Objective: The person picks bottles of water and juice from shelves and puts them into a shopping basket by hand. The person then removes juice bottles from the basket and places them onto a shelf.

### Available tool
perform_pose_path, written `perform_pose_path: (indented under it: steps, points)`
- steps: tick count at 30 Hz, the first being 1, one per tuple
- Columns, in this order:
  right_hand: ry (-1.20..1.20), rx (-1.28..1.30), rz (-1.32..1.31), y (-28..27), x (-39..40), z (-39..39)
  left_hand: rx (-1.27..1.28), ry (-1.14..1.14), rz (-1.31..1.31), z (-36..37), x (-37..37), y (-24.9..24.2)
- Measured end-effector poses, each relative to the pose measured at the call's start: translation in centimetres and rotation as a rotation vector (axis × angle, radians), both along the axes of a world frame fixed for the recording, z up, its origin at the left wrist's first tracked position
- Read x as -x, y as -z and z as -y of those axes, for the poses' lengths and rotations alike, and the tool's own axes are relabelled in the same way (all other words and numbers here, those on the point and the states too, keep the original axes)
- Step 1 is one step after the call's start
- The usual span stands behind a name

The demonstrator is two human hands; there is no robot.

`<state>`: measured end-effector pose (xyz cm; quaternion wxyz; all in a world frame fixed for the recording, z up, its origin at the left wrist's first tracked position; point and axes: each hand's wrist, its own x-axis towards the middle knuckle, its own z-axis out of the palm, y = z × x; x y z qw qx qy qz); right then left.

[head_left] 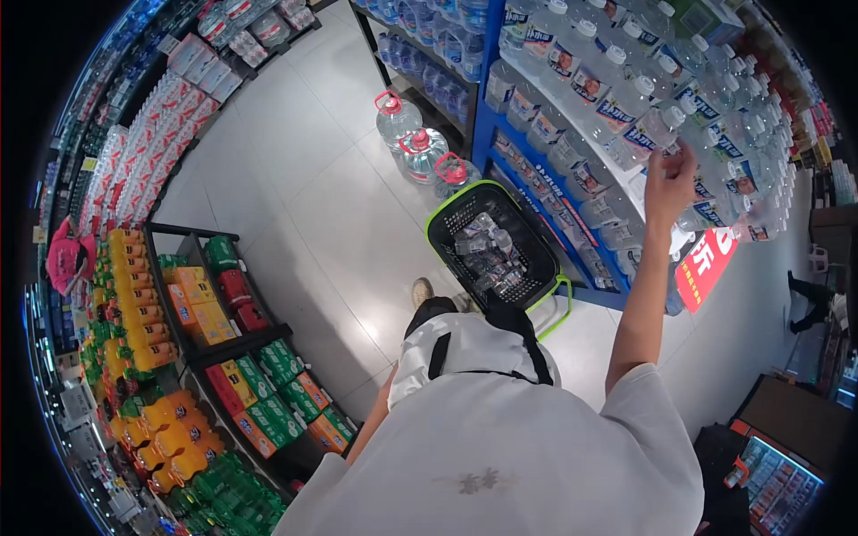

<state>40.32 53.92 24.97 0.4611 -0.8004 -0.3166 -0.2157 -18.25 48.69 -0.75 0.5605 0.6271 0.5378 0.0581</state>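
Looks like the picking step: a clear bottle [655, 134] on the blue-framed display rack [491, 76] is being reached for, I'd guess. The right grip [672, 170] is half curled by its label, but whether it's actually been grasped can't be told. The left grip is hidden, so no idea there. Small clear packs are piled in the black basket [516, 208] below. Probably a snug hold is needed next, neighbours left undisturbed.

White clothing [474, 344] hid the left hand. Dark trousers [511, 323] covered the near end of the basket [451, 219]; small print on the bottles [617, 112] was unreadably tiny.
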Motion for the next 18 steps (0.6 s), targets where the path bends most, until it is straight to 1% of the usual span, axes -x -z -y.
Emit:
perform_pose_path:
  steps: [1,4,7,11,14,15,18]
  points:
    - [0.054,0.010,0.102,-1.6,-0.8,-0.9,-0.004,0.014,0.012,-1.1,-0.3,0.3]
    - [0.179,0.354,0.354,-3.4,-2.9,-3.4,-0.007,0.056,0.040,-4.8,0.1,0.5]
    - [0.274,0.452,0.255,-2.6,-3.2,-4.6,-0.008,0.095,0.050,-7.9,1.5,0.7]
    - [0.325,0.513,0.284,-2.6,-2.7,-3.9,0.002,0.139,0.053,-11.7,3.8,0.6]
    - [0.375,0.548,0.172,-3.0,-1.0,-3.7,0.019,0.163,0.053,-13.4,5.1,0.7]
    - [0.434,0.586,0.075,-3.2,-0.3,-3.7,0.021,0.170,0.057,-13.8,5.3,0.9]
    - [0.491,0.503,0.083,-2.0,0.6,-3.1,0.028,0.193,0.067,-15.1,6.1,1.0]
